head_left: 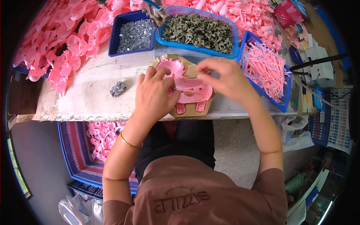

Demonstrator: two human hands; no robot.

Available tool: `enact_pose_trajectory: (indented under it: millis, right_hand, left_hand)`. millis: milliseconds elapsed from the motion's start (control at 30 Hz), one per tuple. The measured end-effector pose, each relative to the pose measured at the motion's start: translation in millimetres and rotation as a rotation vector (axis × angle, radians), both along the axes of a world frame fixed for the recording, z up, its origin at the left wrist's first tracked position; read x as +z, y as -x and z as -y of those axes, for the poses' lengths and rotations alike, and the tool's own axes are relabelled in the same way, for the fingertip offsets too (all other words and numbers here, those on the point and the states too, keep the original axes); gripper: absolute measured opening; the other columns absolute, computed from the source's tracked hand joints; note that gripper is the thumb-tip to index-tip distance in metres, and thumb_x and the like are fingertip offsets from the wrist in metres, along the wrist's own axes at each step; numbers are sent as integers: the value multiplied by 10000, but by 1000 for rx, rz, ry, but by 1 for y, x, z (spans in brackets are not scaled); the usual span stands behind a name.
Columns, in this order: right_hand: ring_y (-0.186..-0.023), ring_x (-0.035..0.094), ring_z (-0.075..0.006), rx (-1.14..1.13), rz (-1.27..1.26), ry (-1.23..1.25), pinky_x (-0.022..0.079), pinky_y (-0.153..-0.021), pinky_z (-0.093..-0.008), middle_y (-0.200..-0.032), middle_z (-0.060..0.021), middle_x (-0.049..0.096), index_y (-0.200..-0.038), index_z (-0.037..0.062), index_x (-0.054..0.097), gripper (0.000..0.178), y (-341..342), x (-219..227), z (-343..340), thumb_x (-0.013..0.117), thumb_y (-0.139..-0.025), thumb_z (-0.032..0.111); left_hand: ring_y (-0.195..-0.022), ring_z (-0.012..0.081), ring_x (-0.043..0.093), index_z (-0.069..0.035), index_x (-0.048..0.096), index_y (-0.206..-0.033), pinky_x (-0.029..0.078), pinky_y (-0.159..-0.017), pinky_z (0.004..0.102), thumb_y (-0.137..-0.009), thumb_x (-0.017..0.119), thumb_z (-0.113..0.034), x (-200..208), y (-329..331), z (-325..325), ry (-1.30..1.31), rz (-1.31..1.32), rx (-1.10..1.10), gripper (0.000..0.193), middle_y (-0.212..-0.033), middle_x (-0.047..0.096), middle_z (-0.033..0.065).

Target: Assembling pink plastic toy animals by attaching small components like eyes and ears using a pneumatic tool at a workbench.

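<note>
A pink plastic shell half (195, 92) lies open side up in a tan shaped holding block (192, 111) near the table's front edge. My left hand (152, 93) bends over the shell's left side, fingers curled and thumb pressed in at its middle; the fingertips are partly hidden. Just above the shell's right side, my right hand (227, 77) is closed in a pinch. Anything between those fingertips is too small to name. Left of my left hand sits a small pile of silvery metal bits (118, 89).
Along the back stand a dark blue tray (112, 41) of small metal parts, a light blue tub (235, 37) of olive-green pieces and a blue basket (287, 88) of pink strips. Pink shells (84, 37) heap at the left. A metal tool head (157, 17) hangs above the tub.
</note>
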State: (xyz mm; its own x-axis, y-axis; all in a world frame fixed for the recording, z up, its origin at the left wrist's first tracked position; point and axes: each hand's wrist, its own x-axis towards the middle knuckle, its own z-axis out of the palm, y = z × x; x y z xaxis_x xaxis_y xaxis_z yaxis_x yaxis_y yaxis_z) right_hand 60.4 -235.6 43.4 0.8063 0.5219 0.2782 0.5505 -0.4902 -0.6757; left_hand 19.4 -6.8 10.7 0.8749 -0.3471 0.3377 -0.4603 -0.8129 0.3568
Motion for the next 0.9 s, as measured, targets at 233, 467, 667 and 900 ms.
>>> enact_pose_trajectory:
  millis: [233, 467, 667, 900]
  right_hand:
    - [-711, 654, -278, 50, 90, 406, 513, -627, -395, -783, -84, 636, -915, 72, 688, 166, 24, -10, 5, 718, -829, 211]
    - [-733, 672, -280, -44, 132, 374, 515, -625, -403, -811, -64, 684, -861, 87, 670, 135, 32, -22, -3, 707, -827, 213]
    - [-738, 676, -280, -46, 115, 371, 517, -627, -403, -794, -71, 690, -848, 88, 681, 119, 26, -29, 0, 696, -828, 204]
    - [-768, 673, -301, 40, 34, 687, 513, -629, -416, -843, -90, 690, -937, 84, 688, 149, 13, -1, -25, 687, -843, 198]
  left_hand:
    - [-995, 258, 552, -78, 691, -777, 431, -804, 396, -753, 707, -235, -1, 2, 3, 9, -6, 20, 159, -1009, 661, 22]
    - [-1026, 285, 556, -60, 717, -808, 434, -895, 400, -752, 734, -239, 2, 4, 3, 13, -127, 45, 188, -1067, 673, 46]
    - [-1035, 286, 559, -59, 715, -818, 438, -899, 403, -751, 735, -232, 2, 3, 5, 21, -106, 50, 187, -1065, 676, 52]
    - [-1021, 292, 556, -74, 691, -848, 457, -848, 421, -732, 736, -223, -3, 4, 2, -12, -58, 46, 194, -1043, 666, 56]
